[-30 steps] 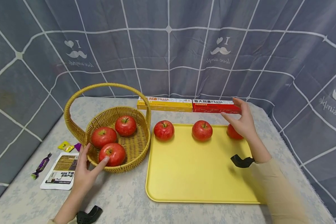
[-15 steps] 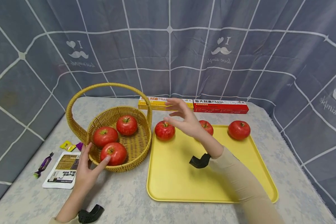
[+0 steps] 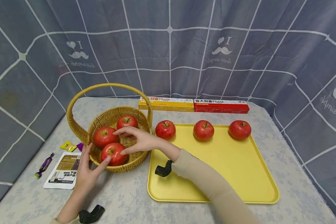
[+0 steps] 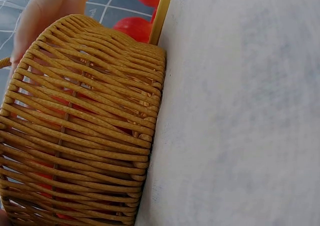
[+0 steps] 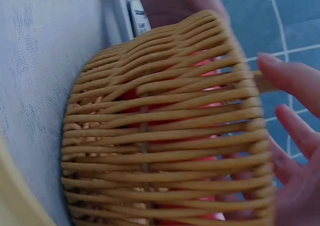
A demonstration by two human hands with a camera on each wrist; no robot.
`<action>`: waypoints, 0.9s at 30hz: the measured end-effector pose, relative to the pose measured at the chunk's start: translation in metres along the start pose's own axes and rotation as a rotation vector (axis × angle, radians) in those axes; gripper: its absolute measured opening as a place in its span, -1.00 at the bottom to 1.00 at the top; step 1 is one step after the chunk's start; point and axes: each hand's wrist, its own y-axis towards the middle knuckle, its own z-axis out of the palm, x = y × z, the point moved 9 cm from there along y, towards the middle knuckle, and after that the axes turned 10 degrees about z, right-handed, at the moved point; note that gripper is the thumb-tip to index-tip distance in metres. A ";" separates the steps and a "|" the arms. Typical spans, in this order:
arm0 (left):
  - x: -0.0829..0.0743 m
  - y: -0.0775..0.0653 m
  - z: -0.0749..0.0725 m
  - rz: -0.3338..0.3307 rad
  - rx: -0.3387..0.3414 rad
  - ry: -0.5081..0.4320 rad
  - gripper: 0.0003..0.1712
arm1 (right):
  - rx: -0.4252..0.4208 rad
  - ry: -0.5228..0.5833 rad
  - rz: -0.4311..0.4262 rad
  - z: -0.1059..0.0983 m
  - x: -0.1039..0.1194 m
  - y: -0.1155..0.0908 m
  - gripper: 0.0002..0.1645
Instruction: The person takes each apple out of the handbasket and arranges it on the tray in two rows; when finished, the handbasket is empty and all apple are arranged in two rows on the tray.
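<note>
Resting L hand (image 3: 86, 172), w/ fingers spread, against near-L side of wicker basket (image 3: 140, 160). Holding R hand (image 3: 142, 141), also spread, btwn front apple (image 3: 114, 157) & L apple (image 3: 104, 137), both in basket w/ rear apple (image 3: 127, 121); can't tell if touching.

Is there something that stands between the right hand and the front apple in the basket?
Nothing visible does: the right hand reaches over the basket rim, its thumb at the edge of the front apple. Whether they touch is unclear.
</note>
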 end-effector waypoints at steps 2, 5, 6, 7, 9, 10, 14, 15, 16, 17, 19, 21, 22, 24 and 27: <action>0.000 0.000 0.001 0.001 0.000 0.001 0.01 | 0.054 -0.032 0.023 0.010 -0.005 0.006 -0.23; -0.001 0.000 0.001 0.001 0.000 0.006 0.02 | 0.123 -0.069 0.062 0.020 -0.012 0.013 -0.21; -0.001 0.000 0.001 0.002 0.001 0.006 0.02 | 0.140 -0.090 0.072 0.022 -0.014 0.015 -0.21; -0.001 0.000 0.001 0.004 0.002 0.007 0.02 | 0.153 -0.110 0.075 0.025 -0.015 0.017 -0.20; -0.001 0.001 0.000 0.006 0.004 0.009 0.02 | 0.173 -0.151 0.069 0.029 -0.015 0.020 -0.18; -0.001 0.001 0.000 0.008 0.004 0.008 0.02 | 0.181 -0.172 0.068 0.031 -0.015 0.022 -0.17; -0.001 0.001 0.000 0.011 0.007 -0.001 0.02 | 0.203 -0.233 0.067 0.039 -0.016 0.027 -0.14; -0.001 0.001 -0.001 0.012 0.007 -0.003 0.02 | 0.205 -0.240 0.069 0.040 -0.016 0.029 -0.14; -0.001 0.001 -0.001 0.012 0.007 -0.004 0.02 | 0.203 -0.253 0.074 0.041 -0.016 0.030 -0.15; -0.001 0.001 -0.001 0.013 0.005 -0.005 0.02 | 0.198 -0.265 0.079 0.042 -0.017 0.031 -0.15; 0.000 0.001 -0.001 0.015 0.003 -0.009 0.02 | 0.176 -0.300 0.088 0.043 -0.017 0.033 -0.17; 0.000 0.002 -0.002 0.014 -0.001 -0.010 0.02 | 0.151 -0.337 0.098 0.042 -0.018 0.035 -0.18; 0.000 0.002 -0.002 0.012 -0.001 -0.012 0.02 | 0.137 -0.353 0.106 0.040 -0.018 0.035 -0.19; 0.000 0.002 -0.001 0.008 0.000 -0.012 0.02 | 0.110 -0.382 0.113 0.036 -0.018 0.033 -0.19; 0.000 0.001 -0.001 0.003 0.004 -0.009 0.03 | 0.066 -0.371 0.109 0.025 -0.016 0.025 -0.19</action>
